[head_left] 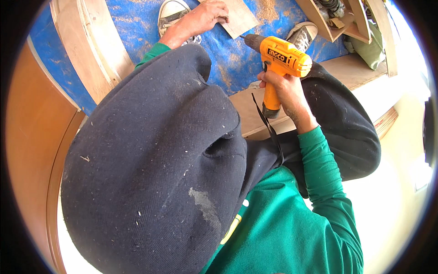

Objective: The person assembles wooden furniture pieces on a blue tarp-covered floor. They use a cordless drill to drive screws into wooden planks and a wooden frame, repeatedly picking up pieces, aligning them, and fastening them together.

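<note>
Fingers of the right hand are wrapped around the handle of a yellow drill, the forefinger side high on the grip, likely to keep the trigger within reach. The drill is tilted, its dark nose pointing up and left, with the thin bit ending just beside the near corner of a small wooden board; whether they touch I cannot tell. The left hand has its fingers bent at the board's left edge, perhaps to steady it, though I cannot tell whether they pinch it. The shoes stand apart on either side of the board, which seems to leave room between the feet. Beneath lies a blue sheet strewn with sawdust, presumably spread to protect the floor. Farther out are curved wood at left, and a wooden frame and green bag at right.
</note>
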Demonstrator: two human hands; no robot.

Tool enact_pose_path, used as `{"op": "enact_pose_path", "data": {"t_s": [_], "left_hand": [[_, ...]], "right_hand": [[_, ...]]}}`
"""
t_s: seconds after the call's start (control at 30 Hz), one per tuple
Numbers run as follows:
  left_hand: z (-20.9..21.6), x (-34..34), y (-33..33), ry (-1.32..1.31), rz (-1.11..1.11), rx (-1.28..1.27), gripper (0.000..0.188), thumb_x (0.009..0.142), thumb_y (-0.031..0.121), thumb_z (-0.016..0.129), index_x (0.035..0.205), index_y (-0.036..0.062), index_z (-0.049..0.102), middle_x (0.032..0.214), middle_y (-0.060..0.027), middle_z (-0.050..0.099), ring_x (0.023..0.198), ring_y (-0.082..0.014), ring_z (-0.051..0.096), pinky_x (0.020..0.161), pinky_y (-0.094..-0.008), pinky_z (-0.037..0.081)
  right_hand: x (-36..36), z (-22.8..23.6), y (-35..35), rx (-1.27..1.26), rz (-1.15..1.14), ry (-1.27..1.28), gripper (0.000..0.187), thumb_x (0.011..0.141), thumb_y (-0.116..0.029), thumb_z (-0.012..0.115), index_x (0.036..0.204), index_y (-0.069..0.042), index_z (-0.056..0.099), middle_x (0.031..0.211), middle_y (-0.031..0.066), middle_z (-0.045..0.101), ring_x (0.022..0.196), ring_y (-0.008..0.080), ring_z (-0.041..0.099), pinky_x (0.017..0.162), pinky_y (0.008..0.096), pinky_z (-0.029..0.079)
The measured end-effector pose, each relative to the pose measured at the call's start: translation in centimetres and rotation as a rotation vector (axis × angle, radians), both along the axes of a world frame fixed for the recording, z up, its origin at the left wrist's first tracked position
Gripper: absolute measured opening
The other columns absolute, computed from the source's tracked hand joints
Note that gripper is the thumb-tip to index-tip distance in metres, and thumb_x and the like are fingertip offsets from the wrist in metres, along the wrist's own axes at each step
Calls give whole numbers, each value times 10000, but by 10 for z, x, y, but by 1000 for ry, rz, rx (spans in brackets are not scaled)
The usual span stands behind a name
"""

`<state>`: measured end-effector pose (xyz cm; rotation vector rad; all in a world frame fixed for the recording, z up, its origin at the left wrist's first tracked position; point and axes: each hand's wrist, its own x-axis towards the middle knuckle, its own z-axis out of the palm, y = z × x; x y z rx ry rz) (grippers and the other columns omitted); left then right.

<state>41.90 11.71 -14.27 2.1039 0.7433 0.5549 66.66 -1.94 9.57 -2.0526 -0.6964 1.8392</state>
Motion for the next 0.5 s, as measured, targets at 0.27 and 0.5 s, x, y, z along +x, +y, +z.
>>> {"op": "enact_pose_path", "data": {"t_s": [0.27, 0.5], "left_hand": [[-1, -1, 2, -40, -17, 59, 102, 942, 85, 791, 1036, 62, 824, 1089, -48, 718, 1135, -286, 650, 1000, -407, 548], [0, -3, -3, -51, 13, 63, 157, 890, 20, 794, 1032, 74, 835, 1056, -51, 729, 1104, -285, 661, 992, -401, 555]], "right_hand": [[-3, 2, 1, 29, 14, -36, 290, 883, -112, 733, 1135, 24, 689, 930, 79, 715, 794, 172, 700, 752, 337, 573], [-15, 4, 23, 208, 221, -116, 455, 868, -23, 661, 1321, 9, 676, 921, 48, 693, 766, 133, 667, 698, 313, 558]]}}
